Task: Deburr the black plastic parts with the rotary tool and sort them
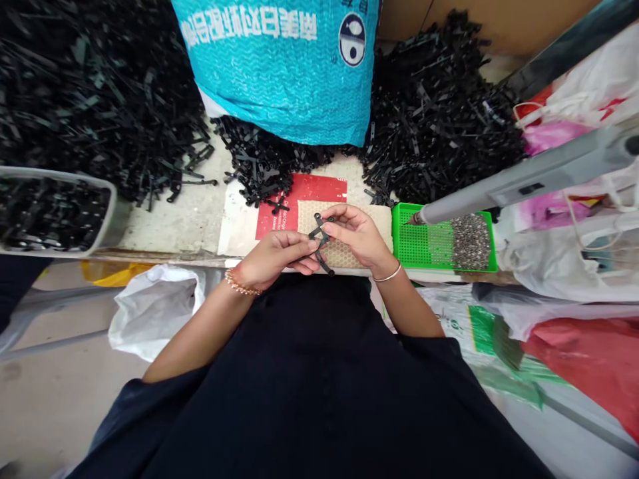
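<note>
Both hands meet over the front edge of the bench, holding black linked strips (324, 265) crossed in an X-like shape. My left hand (280, 255) pinches the strips from the left between thumb and fingers. From the right, the thumb and fingers of my right hand (358, 234) are closed on the upper part of the same piece. Beneath the hands lies a tan honeycomb-patterned pad (372, 216), partly over a red and white sheet (319, 187). A small crossed black piece (279, 204) rests on the sheet.
Piles of black strips (94, 86) (439, 113) flank a blue bag (284, 73). A clear tub (114, 213) of strips stands left. On the right, a green basket (410, 243) holds small metal parts, with a grey metal arm (519, 179) crossing above it. A white sack (144, 313) hangs below.
</note>
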The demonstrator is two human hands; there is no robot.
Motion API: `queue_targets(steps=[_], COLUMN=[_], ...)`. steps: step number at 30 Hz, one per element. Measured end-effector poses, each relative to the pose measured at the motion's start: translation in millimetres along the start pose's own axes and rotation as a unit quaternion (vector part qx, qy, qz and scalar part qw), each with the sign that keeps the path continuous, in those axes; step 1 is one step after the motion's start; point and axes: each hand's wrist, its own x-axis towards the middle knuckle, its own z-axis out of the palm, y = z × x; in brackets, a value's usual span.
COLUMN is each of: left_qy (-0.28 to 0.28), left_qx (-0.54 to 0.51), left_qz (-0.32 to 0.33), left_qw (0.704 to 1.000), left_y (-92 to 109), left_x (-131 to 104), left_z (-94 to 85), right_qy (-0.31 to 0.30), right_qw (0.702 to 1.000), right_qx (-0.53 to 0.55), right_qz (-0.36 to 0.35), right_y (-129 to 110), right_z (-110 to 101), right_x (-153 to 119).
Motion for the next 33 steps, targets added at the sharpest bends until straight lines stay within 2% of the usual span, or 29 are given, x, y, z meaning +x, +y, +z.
queue_targets(steps=[16, 23, 27, 29, 33], left_qy=[-0.007, 0.012, 0.012, 0.035, 0.129], left_qx=[0.011, 0.026, 0.042, 0.032, -0.034], left_qz=[0.016, 0.073, 0.074, 0.075, 0.101], left_qw=[1.0, 0.997, 0.996, 0.996, 0.986], left_y=[-2.6, 2.5, 2.9, 0.8, -5.4], left_x=[1.5, -1.4, -2.5, -1.1, 5.4], left_z=[-4.7, -1.0, -1.4, -2.8, -3.5], right_qy=[-0.016, -0.027, -0.019, -0.007, 0.032], right_qw=[0.999, 0.996, 0.997, 0.998, 0.998], right_qx=[-0.04, -0.062, -0.063, -0.056, -0.055], right_qz=[-0.029, -0.051, -0.038, -0.034, -0.027], right_y=[5.1, 1.7, 1.3, 1.7, 6.1], right_z=[2.9, 5.7, 6.6, 6.3, 5.7], right_x=[1.7, 4.5, 3.8, 2.4, -3.8])
